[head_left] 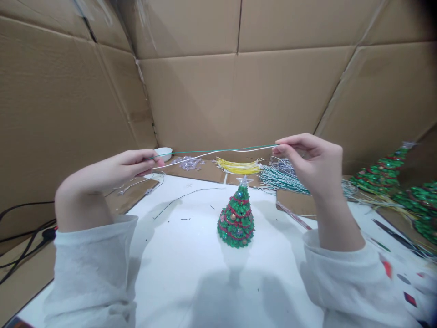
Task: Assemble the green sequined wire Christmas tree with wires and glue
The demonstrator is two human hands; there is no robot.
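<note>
Two thin wires, a green wire (pixel 205 151) and a white wire (pixel 194 158), stretch side by side above the table. At their left end, my left hand (pixel 136 163) pinches them between thumb and fingers. My right hand (pixel 307 155) pinches the other end between thumb and forefinger. Below and between the hands, a small green Christmas tree (pixel 236 221) with red garlands and a clear star (pixel 245 180) stands upright on the white table (pixel 184 269). Neither hand touches the tree.
At the back lie yellow wires (pixel 239 166), green-and-white wires (pixel 283 178), clear pieces (pixel 190 163) and a white bowl (pixel 164 154). More decorated trees (pixel 382 171) stand at right, near dark tweezers (pixel 398 236). Black cables (pixel 27 241) run at left. Cardboard walls (pixel 232 100) enclose the table.
</note>
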